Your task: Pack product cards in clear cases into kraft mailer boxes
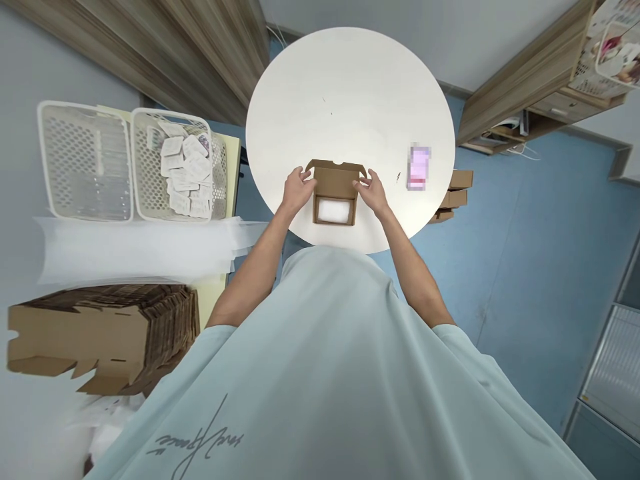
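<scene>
A small brown cardboard box (336, 179) stands near the front edge of the round white table (345, 87), its lid raised. Inside lies a white, soft-looking bundle (334, 211) that fills most of the bottom; what it contains is hidden. My left hand (299, 189) has its fingers closed around the lid's left side flap. On the opposite side, my right hand (371, 192) pinches the right flap between thumb and fingers.
A blurred pink-purple item (419, 167) lies at the table's right. Folded boxes (458, 188) show beyond that edge. To my left are a basket of white packets (185, 167), a basket of clear pieces (87, 160), white sheets (135, 250) and stacked flat cardboard (80, 333).
</scene>
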### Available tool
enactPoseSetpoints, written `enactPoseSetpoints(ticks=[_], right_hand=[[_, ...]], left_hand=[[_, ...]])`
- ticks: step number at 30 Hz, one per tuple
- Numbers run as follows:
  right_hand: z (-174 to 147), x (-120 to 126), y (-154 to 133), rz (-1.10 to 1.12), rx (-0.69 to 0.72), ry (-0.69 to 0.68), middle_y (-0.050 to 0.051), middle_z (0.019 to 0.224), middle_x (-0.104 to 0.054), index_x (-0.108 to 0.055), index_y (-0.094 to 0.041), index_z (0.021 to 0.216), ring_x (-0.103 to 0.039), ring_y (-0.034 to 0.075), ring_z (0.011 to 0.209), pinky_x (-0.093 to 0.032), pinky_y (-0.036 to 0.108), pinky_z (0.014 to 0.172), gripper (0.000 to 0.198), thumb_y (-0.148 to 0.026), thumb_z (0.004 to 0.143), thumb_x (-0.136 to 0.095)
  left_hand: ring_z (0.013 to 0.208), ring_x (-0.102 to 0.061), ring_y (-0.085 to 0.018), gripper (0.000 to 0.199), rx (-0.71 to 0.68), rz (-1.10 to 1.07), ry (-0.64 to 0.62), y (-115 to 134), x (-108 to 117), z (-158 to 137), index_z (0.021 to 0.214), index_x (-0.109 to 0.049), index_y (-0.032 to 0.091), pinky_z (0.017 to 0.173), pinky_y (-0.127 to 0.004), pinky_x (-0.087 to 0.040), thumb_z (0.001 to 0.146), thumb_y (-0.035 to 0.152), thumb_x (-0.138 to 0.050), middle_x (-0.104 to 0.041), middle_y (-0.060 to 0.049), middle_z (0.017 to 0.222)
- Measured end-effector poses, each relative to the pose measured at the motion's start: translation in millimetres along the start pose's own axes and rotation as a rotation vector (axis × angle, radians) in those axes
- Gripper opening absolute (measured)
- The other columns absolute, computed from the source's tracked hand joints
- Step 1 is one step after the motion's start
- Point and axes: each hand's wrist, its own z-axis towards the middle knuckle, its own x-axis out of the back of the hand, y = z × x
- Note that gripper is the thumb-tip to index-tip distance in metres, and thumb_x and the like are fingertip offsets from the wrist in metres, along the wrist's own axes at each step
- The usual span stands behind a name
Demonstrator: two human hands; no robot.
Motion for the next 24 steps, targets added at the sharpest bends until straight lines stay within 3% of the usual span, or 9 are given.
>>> enactPoseSetpoints(ticks=[5, 10, 14, 19, 24], right_hand=[[0, 2, -3, 0.026, 0.134, 0.035, 0.017, 0.168, -0.064, -0.045, -0.029, 0.176, -0.072, 0.038, 0.144, -0.055, 0.063, 0.129, 0.097, -0.082, 0.1, -0.071], [-8, 2, 6, 0.024, 0.213, 0.061, 0.018, 0.167, -0.065, -0.059, -0.025, 0.164, -0.068, 0.038, 0.151, -0.056, 0.058, 0.129, 0.087, -0.084, 0.101, -0.065], [-26, -6, 24, 0.031, 0.225, 0.065, 0.019, 0.168, -0.063, -0.061, -0.024, 0.162, -0.069, 0.036, 0.148, -0.056, 0.057, 0.129, 0.075, -0.073, 0.104, -0.063], [-61, -19, 42, -0.074, 0.307, 0.085, 0.02, 0.164, -0.065, -0.066, -0.022, 0.153, -0.061, 0.036, 0.156, -0.053, 0.058, 0.132, 0.056, -0.047, 0.103, -0.063], [-94, -25, 42, -0.207, 0.257, 0.012, 0.017, 0.178, -0.053, -0.061, -0.025, 0.162, -0.049, 0.032, 0.168, -0.048, 0.059, 0.137, 0.059, -0.038, 0.104, -0.06]], left_hand=[[0.153, -0.066, -0.039, 0.09, -0.104, -0.086, -0.032, -8, 0, 5, 0.175, -0.045, 0.017, 0.131, -0.054, -0.05, 0.095, 0.028, -0.086, -0.058, -0.026, 0.171], [0.147, -0.071, -0.038, 0.078, -0.206, -0.093, -0.067, -20, -2, -4, 0.169, -0.054, 0.019, 0.126, -0.054, -0.056, 0.097, 0.033, -0.083, -0.061, -0.025, 0.169], [0.144, -0.073, -0.035, 0.068, -0.196, -0.071, -0.04, -37, -11, -18, 0.162, -0.061, 0.016, 0.127, -0.051, -0.056, 0.096, 0.022, -0.075, -0.064, -0.022, 0.166], [0.147, -0.07, -0.033, 0.065, -0.204, -0.016, -0.014, -63, -25, -41, 0.156, -0.065, 0.019, 0.129, -0.052, -0.056, 0.091, 0.018, -0.07, -0.067, -0.018, 0.161], [0.156, -0.062, -0.032, 0.069, -0.193, 0.145, -0.042, -73, -32, -71, 0.162, -0.06, 0.018, 0.135, -0.052, -0.049, 0.093, 0.019, -0.067, -0.065, -0.019, 0.165]])
